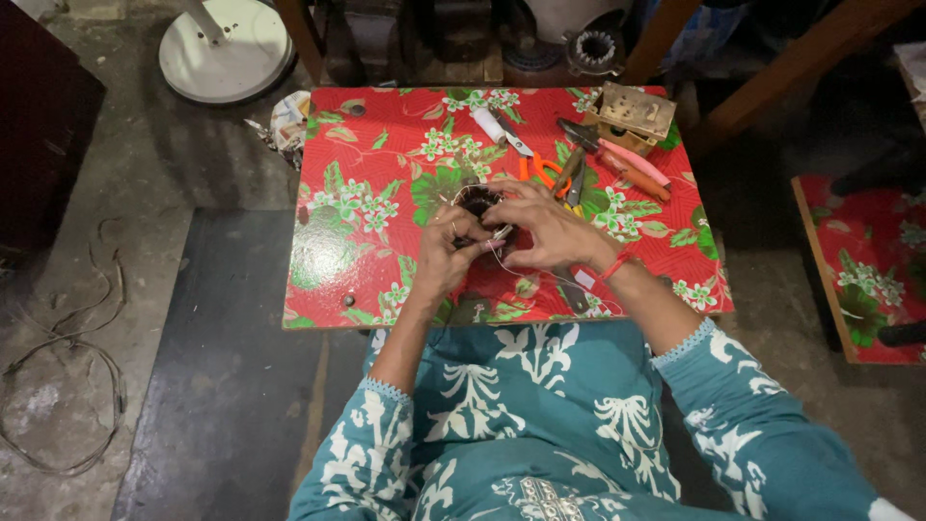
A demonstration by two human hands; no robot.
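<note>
both hands are closing around a small dark round wound coil with thin wire strands [479, 201], holding it just above the middle of the low table covered in red floral oilcloth [367, 280]. the left hand [446, 253] is gripping its near side; the right hand [548, 230] is curling over the top, fingers pinching fine wire. it looks stiff and fairly heavy at the core, but the strands seem delicate, so the rim is the safer hold. orange-handled scissors [536, 168], pink-handled pliers [622, 159] and a white cylinder [488, 124] are lying beyond.
</note>
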